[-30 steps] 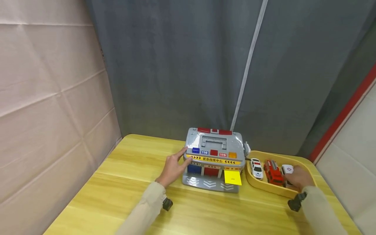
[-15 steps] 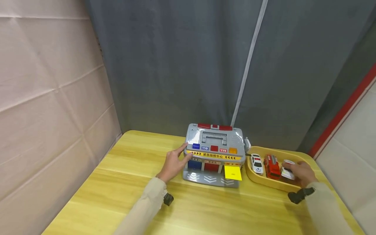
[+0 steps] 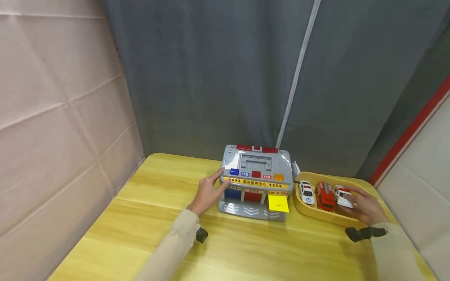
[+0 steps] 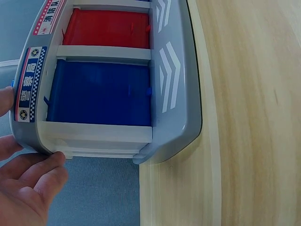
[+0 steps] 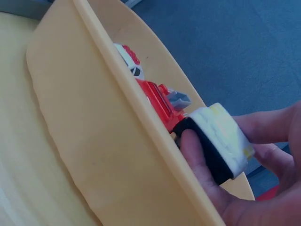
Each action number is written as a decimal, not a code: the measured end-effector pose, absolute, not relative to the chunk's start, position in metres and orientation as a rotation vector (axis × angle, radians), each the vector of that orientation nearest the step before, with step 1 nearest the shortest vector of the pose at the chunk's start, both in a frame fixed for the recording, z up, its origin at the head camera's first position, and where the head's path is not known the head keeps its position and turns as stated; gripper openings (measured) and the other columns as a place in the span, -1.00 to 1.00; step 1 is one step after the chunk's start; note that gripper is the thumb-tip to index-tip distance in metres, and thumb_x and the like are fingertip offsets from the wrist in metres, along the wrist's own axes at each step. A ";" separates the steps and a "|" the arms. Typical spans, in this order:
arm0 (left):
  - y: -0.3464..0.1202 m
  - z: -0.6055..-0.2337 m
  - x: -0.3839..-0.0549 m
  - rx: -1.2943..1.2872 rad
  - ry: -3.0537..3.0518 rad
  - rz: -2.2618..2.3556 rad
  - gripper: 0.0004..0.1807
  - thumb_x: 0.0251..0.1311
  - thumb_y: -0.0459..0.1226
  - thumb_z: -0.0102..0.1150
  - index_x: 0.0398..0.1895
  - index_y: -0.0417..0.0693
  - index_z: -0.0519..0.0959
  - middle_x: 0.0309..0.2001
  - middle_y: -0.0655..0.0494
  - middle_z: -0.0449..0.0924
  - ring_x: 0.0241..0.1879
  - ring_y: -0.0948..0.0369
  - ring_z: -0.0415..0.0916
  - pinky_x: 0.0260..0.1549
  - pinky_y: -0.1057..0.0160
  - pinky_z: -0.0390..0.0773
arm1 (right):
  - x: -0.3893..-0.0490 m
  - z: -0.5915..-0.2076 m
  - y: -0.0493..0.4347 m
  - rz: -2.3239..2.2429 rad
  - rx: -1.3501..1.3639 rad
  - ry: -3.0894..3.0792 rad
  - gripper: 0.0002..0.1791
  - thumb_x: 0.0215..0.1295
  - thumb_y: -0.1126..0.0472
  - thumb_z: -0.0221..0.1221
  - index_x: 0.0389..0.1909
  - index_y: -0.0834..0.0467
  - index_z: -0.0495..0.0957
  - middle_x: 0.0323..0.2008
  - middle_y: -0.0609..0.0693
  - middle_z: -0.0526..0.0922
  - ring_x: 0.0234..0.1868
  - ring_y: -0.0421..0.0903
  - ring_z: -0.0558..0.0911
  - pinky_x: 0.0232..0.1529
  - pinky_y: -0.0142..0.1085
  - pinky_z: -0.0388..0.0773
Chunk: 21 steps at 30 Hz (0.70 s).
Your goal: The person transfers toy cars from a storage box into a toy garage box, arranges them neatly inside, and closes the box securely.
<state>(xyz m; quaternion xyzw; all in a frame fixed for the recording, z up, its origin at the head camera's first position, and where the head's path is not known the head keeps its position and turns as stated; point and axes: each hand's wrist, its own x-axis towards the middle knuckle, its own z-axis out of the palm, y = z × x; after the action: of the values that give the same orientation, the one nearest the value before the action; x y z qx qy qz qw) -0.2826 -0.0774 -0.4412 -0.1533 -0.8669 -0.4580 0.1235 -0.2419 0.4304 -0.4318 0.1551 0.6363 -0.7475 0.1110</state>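
Observation:
My left hand (image 3: 205, 195) grips the left end of the grey toy rescue station (image 3: 256, 166), with fingers at the roof edge. In the left wrist view the station's blue garage door (image 4: 101, 94) and red garage door (image 4: 108, 28) are down. My right hand (image 3: 365, 205) pinches a white toy car with red markings (image 3: 339, 194) at the right end of the yellow tray (image 3: 316, 216). In the right wrist view the thumb lies against the car's dark underside (image 5: 211, 160), and the car is tilted by the tray's rim. Beside it sits a red toy fire truck (image 3: 324, 197).
A white toy police car (image 3: 306, 193) lies in the tray's left part. A yellow flap (image 3: 278, 203) sticks out from the station's right front. The grey curtain (image 3: 211, 78) hangs behind the wooden table (image 3: 168, 187), with a wall close on the right.
My right hand has shifted its hold on the white car and turned it, so its red markings now show. The left hand stays on the station. The head view has dipped slightly.

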 end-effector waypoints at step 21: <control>-0.077 -0.440 -0.282 -0.448 -2.499 -1.317 -0.36 0.32 -0.01 0.25 0.41 -0.03 0.42 0.28 -0.33 0.48 0.37 -0.01 0.41 0.39 -0.01 0.41 | -0.213 -0.425 0.406 -2.359 0.304 2.033 -0.48 0.40 0.39 0.13 0.14 -0.32 0.54 -0.26 -0.45 0.59 -0.27 -0.34 0.64 -0.26 -0.36 0.78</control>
<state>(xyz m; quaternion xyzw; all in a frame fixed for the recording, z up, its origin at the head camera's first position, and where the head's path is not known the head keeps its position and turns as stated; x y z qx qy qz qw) -0.2824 -0.0769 -0.4401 -0.1549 -0.8651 -0.4559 0.1404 -0.2129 0.4057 -0.4246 0.0970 0.6498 -0.7538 0.0063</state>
